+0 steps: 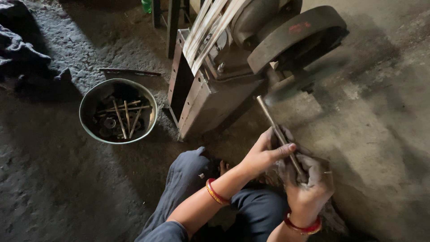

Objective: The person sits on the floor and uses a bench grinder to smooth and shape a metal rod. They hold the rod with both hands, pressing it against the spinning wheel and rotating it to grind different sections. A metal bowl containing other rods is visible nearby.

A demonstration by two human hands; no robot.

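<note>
A thin metal rod [272, 121] slants up toward a spinning grinding wheel [299, 83], and its far tip sits at the wheel's blurred lower edge. My right hand [308, 183] grips the rod's lower end, the fingers dusty and closed around it. My left hand [263, 154] presses on the rod's middle from the left, fingers laid over it. Both wrists wear red bangles. The wheel sits under a dark curved guard [295, 36] on a belt-driven grey machine [210, 89].
A round metal bowl [85, 101] with several rods and small parts stands on the floor at left. A loose bar [130, 71] lies behind it. Dark cloth [18, 49] is heaped at the far left. My bent knee [188, 166] is below the machine.
</note>
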